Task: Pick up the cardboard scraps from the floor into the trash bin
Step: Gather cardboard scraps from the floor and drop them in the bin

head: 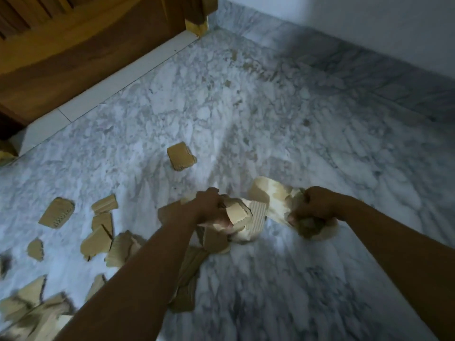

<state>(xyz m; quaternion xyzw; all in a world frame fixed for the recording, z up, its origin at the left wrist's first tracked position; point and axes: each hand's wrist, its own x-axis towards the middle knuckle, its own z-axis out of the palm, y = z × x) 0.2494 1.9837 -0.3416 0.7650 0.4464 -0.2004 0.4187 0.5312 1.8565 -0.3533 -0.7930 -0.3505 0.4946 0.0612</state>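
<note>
Between my two fists, cardboard scraps (248,212) bunch above the marble floor (320,148): my left hand (211,207) and right hand (312,205) both clench pieces, with loose scraps (98,232) lying left of my left forearm.

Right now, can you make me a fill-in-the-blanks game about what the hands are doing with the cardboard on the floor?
1. Both hands, the left hand and the right hand, are closed around torn ____.
2. One lone scrap lies on the ____ floor ahead of the hands.
3. Most loose scraps lie on the person's ____ side.
4. The trash bin is ____ in this view.

Missing words: cardboard; marble; left; not visible
</note>
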